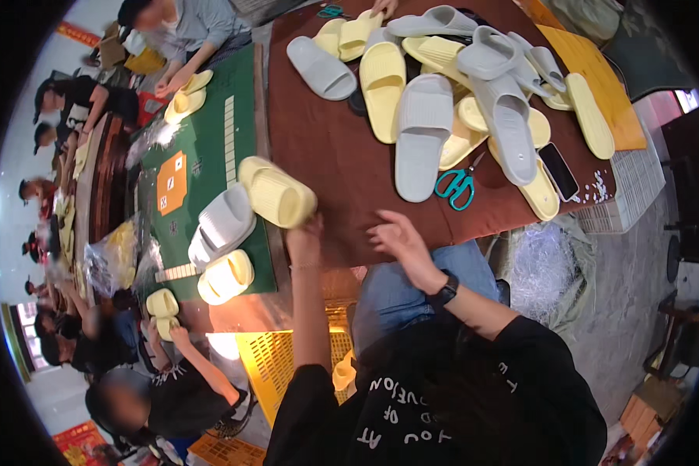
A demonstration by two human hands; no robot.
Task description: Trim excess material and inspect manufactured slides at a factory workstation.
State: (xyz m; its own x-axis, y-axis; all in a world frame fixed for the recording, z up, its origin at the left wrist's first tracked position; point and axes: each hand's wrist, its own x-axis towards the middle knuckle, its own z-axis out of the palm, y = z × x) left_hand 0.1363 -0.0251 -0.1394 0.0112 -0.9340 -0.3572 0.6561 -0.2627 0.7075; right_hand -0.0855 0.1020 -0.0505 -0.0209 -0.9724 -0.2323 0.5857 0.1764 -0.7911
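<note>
My left hand [306, 239], slightly blurred, is closed at the near end of a ribbed yellow slipper [289, 203] over the edge between the green mat and the brown cloth; its fingers are partly hidden. Just beyond that slipper, toward the left, lie grey slippers [224, 221] and a yellow pair [226, 277] on the mat. Over the cloth's front edge my right hand [402, 242] is held with fingers apart and nothing in it. A heap of grey and yellow slippers covers the far part of the cloth, with a grey slipper [425, 140] nearest to that hand.
Teal-handled scissors [457, 189] and a phone [558, 172] lie beside the heap. A yellow plastic crate [268, 365] stands by my left arm. Clear plastic wrapping [546, 264] sits at the right. Other people work along the left, some handling yellow slippers [186, 99].
</note>
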